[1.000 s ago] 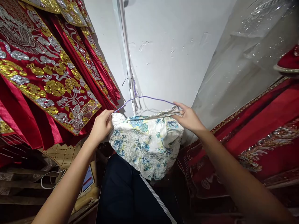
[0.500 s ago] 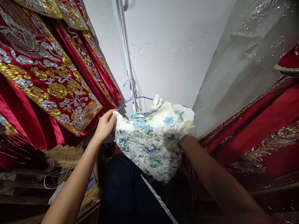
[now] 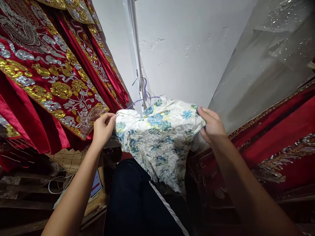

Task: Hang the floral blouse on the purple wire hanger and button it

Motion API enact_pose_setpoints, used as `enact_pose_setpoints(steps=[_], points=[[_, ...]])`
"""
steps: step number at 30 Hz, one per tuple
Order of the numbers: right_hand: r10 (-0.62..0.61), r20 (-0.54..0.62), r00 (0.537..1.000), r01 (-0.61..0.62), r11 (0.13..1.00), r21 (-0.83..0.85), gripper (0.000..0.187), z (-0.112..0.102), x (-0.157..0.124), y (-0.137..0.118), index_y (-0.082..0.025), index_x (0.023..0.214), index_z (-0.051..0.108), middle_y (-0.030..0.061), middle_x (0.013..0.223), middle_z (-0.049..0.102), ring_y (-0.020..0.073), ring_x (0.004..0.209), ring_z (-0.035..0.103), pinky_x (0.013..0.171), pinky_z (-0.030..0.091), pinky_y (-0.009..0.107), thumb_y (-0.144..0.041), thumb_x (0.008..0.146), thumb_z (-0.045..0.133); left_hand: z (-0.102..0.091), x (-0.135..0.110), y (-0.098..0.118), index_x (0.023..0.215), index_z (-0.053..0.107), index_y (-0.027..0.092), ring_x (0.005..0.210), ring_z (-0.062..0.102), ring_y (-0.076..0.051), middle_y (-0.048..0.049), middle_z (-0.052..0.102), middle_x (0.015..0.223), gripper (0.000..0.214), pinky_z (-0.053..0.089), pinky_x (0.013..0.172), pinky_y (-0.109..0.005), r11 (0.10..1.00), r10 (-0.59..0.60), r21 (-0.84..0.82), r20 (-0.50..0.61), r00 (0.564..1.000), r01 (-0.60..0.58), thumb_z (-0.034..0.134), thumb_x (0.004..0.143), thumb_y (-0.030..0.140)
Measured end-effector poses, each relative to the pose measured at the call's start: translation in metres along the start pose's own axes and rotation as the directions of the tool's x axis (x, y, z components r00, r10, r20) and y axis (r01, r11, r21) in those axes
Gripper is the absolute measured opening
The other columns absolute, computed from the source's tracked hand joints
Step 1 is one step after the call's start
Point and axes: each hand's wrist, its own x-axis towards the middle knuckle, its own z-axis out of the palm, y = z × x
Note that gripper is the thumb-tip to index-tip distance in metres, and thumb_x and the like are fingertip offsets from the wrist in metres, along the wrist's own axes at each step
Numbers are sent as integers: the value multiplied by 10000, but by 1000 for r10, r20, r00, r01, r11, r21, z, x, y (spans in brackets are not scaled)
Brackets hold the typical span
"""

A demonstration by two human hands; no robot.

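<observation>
A white blouse with blue and yellow-green flowers (image 3: 157,141) hangs from a purple hanger (image 3: 145,93), its neck spread toward me. My left hand (image 3: 103,129) pinches the garment's edge at the left shoulder. On the other side, my right hand (image 3: 212,126) grips the right sleeve, thumb on top and fingers beneath. Between both hands the cloth is stretched wide, and its lower part drapes down in folds. Most of the hanger's arms are hidden inside the garment.
A metal pole (image 3: 136,46) runs along the white wall (image 3: 182,42). Red gowns with gold and silver sequins (image 3: 61,88) hang at left; another red beaded garment (image 3: 278,137) and sheer covering (image 3: 263,65) are at right. A lit phone (image 3: 95,185) lies lower left beside a white cable (image 3: 52,188).
My right hand has come out from under the cloth and now holds the right sleeve from outside. The garment is spread wider and flatter. My left hand stays at the left shoulder.
</observation>
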Motion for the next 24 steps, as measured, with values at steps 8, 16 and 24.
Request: enact_pose_setpoints(steps=[8,16,24], points=[[185,-331,925,5,866,499,187,1,19,-22,-190,852,656,42,806,650,219,879,663,779,570,367,-358,822,732,-2,15,48,1054,714,174,880,663,-197,-55,745,1002,298,497,801,-295,994,105,-13,46,993,-104,524,934,369],[208,-265,942,-69,889,453,365,41,8,-15,-213,851,591,45,856,669,247,972,673,769,567,385,-550,784,715,-2,14,32,1093,685,175,900,661,-213,-54,736,1029,312,483,817,-314,994,59,79,160,985,-73,540,931,399],[261,-498,827,-5,889,458,347,23,4,0,-198,823,589,18,782,619,192,775,649,747,563,363,-508,763,733,12,7,24,1179,659,188,1035,644,-236,-73,704,1148,342,470,927,-354,989,112,76,189,975,-128,520,947,398]])
